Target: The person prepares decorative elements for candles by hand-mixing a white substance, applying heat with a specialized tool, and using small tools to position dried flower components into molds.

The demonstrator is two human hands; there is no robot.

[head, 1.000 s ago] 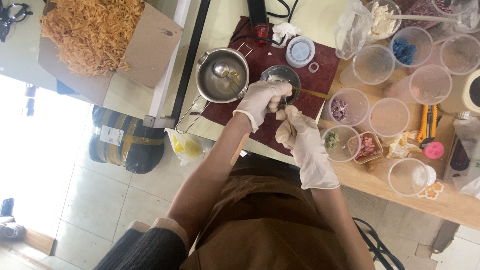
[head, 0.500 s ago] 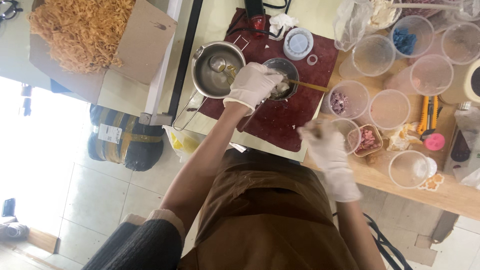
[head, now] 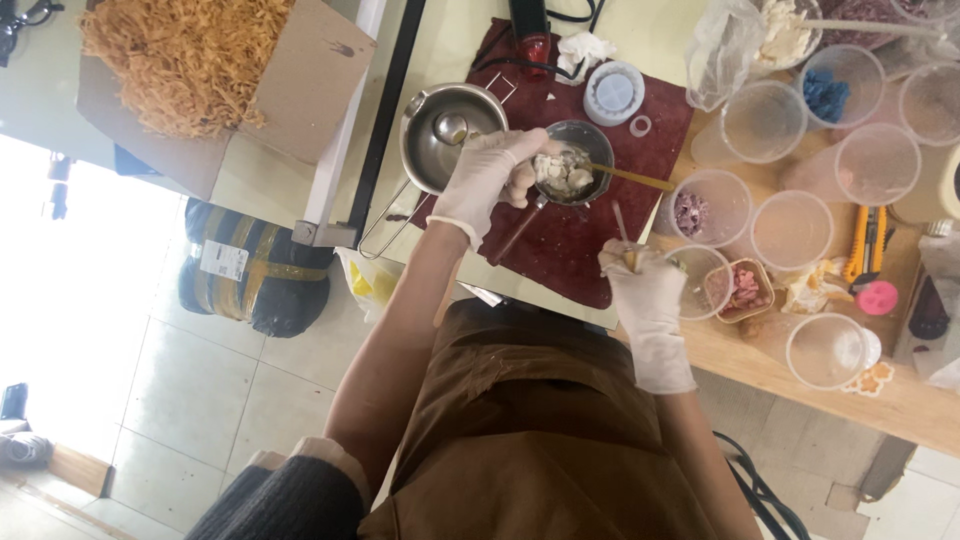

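Both my hands wear white gloves. My left hand (head: 488,178) is closed on the left rim of a small dark pot (head: 580,165) that holds pale chunks; the pot stands on a dark red mat (head: 580,245) and a wooden stick (head: 640,180) lies across it. My right hand (head: 645,290) sits at the mat's right edge and pinches a thin metal tool (head: 620,222) that points up. It is beside a clear cup (head: 700,275) and a small tub of pink bits (head: 745,290).
A steel saucepan with a spoon (head: 440,135) stands left of the small pot. Several clear cups (head: 790,230), a yellow utility knife (head: 872,240) and a plastic bag (head: 730,50) crowd the wooden table at right. A cardboard box of orange shreds (head: 190,60) is upper left.
My left hand went from in front of the pot to over it, then to its left rim. My right hand drew back right, toward the cups, with the thin tool.
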